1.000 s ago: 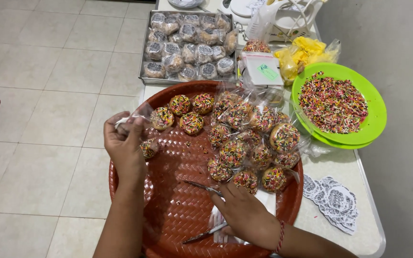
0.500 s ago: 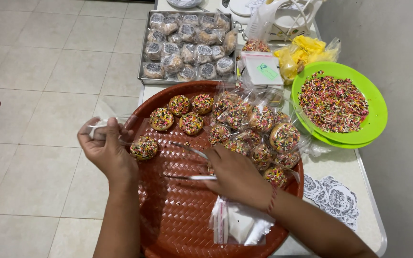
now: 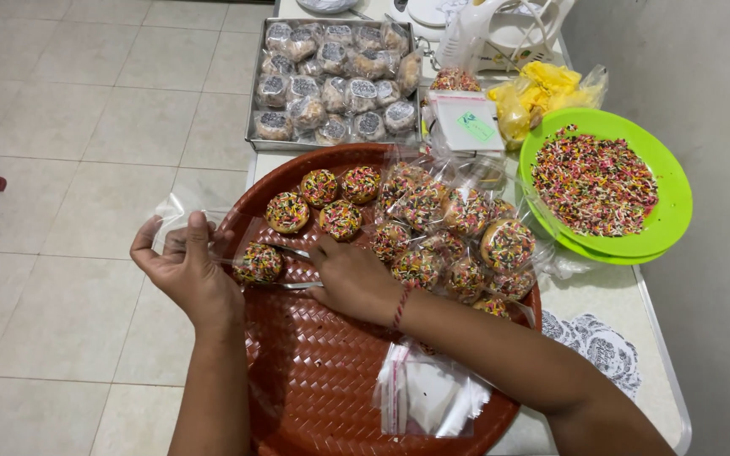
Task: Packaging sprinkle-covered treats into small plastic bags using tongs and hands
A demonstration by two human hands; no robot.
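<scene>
Left hand (image 3: 181, 268) fingers pinched on mouth of clear plastic bag (image 3: 181, 221), held off left edge of red woven tray (image 3: 314, 380), likely so opening stays wide and clear of tray. Right hand (image 3: 350, 279) closed around metal tongs (image 3: 289, 268), gripping sprinkle donut (image 3: 258, 263) at tray's left rim, just beside bag, probably to keep fingers off topping. Three bare sprinkled donuts (image 3: 318, 201) further in on tray; wrapped donuts (image 3: 454, 232) piled at tray's right side. Spare bag stack (image 3: 428, 397) at tray's near edge, within reach. Green plate of sprinkles (image 3: 606, 181) right of tray. Metal pan of wrapped pastries (image 3: 331, 80) beyond tray.
</scene>
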